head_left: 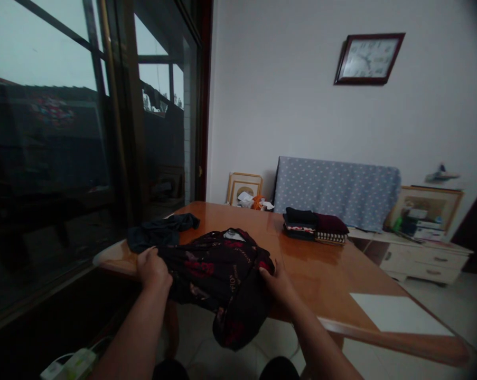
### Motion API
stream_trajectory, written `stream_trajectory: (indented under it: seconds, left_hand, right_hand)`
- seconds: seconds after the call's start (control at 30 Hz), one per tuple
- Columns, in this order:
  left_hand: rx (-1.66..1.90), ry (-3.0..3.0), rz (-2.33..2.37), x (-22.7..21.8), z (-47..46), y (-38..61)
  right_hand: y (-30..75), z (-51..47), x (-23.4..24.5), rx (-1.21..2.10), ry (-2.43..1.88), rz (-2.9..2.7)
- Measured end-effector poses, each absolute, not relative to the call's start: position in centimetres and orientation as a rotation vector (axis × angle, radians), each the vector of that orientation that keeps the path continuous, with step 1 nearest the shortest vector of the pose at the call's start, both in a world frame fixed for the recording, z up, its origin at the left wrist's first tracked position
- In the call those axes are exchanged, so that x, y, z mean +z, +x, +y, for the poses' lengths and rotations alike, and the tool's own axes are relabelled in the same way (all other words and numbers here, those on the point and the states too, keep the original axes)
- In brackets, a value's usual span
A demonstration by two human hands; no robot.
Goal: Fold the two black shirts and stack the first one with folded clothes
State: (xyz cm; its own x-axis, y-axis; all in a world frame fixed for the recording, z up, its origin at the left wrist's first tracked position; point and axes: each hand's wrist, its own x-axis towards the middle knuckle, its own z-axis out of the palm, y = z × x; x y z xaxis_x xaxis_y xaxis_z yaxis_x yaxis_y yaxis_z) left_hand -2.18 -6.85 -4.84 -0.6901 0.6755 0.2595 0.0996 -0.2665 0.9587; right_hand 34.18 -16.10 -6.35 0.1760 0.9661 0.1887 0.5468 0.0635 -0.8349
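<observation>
holding dark floral garment (pixel 218 269) across near edge of table (pixel 317 279); left hand (pixel 153 268) clamped on it, right hand (pixel 280 283) seemingly pinching it

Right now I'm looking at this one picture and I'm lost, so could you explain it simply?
There is no machine here, just a person working bare-handed. The picture comes from a camera worn on their head, looking forward and down. The left hand grips one end of a dark patterned garment; the right hand holds its other side. Part of it hangs past the near edge of the brown table. Also there: a crumpled dark cloth, folded clothes and a flat white rectangle.
</observation>
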Motion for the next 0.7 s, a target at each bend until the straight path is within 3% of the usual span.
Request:
stream_trajectory:
  seconds: [0.1, 0.2, 0.33, 0.47, 0.57, 0.7]
  left_hand:
    - [2.099, 0.863, 1.639, -4.6, -8.2, -0.5]
    - [2.063, 1.312, 1.858, -4.0, -10.5, 2.0]
    - [1.688, 2.003, 1.762, -3.4, -12.8, 5.3]
    - [1.305, 2.335, 1.366, -4.5, -12.6, 8.3]
    - [1.201, 2.384, 1.364, -5.4, -12.1, 9.5]
    - [0.968, 2.431, 1.273, -5.6, -12.3, 9.5]
  right_hand:
    - [34.1, -15.8, -5.8, 0.588, -1.743, -1.475]
    - [33.9, -15.7, -5.6, 0.582, -1.762, -1.464]
    - [32.9, -16.6, -4.1, 0.701, -1.474, -1.246]
    - [31.1, -19.1, -1.5, 1.226, -0.894, -1.096]
    - [30.3, -20.7, -0.7, 1.570, -0.763, -1.197]
    - [31.9, -20.7, -1.8, 1.399, -0.996, -1.201]
